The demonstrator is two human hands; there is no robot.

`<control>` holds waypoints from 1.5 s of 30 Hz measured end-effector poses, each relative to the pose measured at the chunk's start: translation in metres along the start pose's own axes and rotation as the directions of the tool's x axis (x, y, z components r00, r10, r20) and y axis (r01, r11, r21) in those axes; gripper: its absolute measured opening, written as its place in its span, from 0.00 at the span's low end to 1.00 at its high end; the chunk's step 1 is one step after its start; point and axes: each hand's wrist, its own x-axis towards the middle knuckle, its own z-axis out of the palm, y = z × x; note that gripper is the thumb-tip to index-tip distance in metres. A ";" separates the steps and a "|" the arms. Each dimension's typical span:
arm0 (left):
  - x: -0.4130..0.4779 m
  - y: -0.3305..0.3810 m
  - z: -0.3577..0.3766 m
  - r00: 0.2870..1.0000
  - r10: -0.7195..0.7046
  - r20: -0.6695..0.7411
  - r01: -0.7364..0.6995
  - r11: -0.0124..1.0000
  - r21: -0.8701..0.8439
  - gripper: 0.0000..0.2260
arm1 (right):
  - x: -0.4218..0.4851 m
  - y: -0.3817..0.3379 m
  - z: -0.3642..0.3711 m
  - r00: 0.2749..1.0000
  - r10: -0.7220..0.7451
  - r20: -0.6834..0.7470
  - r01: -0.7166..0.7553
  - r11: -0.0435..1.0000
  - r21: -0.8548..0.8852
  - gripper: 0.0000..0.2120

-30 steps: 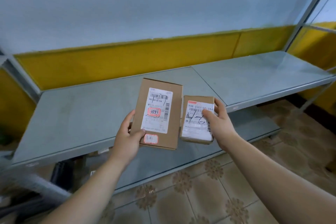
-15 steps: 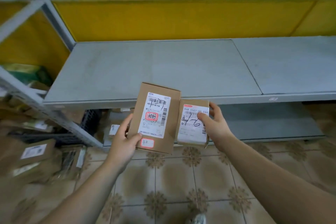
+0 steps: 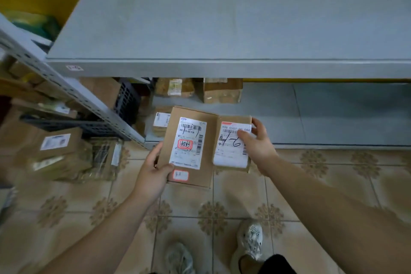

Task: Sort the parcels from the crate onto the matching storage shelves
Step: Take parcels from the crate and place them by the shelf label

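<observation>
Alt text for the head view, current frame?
The left hand grips a larger parcel and the right hand a smaller parcel, side by side, labels up, over a tiled floor. Ahead stands a grey shelf; more boxes sit on the lower shelf beneath it.

Both your bare forearms reach forward and down, with the hands about level out in front of you. Your left hand (image 3: 153,173) grips the bigger box (image 3: 189,147) at its lower left corner, thumb laid on top, fingers up along the left edge. Your right hand (image 3: 259,147) holds the smaller box (image 3: 231,149) by its right side, thumb pressed on the label, fingers curled round the edge
</observation>
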 end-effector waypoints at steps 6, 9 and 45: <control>0.127 -0.074 0.048 0.997 0.068 -0.021 -0.068 0.998 -0.009 0.28 | 0.138 0.081 0.024 1.000 -0.017 0.002 0.017 0.998 0.060 0.16; 0.190 -0.114 0.070 0.994 0.095 -0.054 -0.095 0.995 0.010 0.30 | 0.204 0.128 0.034 0.999 -0.021 -0.033 0.023 0.996 0.090 0.17; 0.353 -0.189 0.081 0.936 0.228 -0.268 -0.283 0.941 -0.188 0.29 | 0.370 0.218 0.130 0.838 -0.538 0.089 0.234 0.208 -0.950 0.35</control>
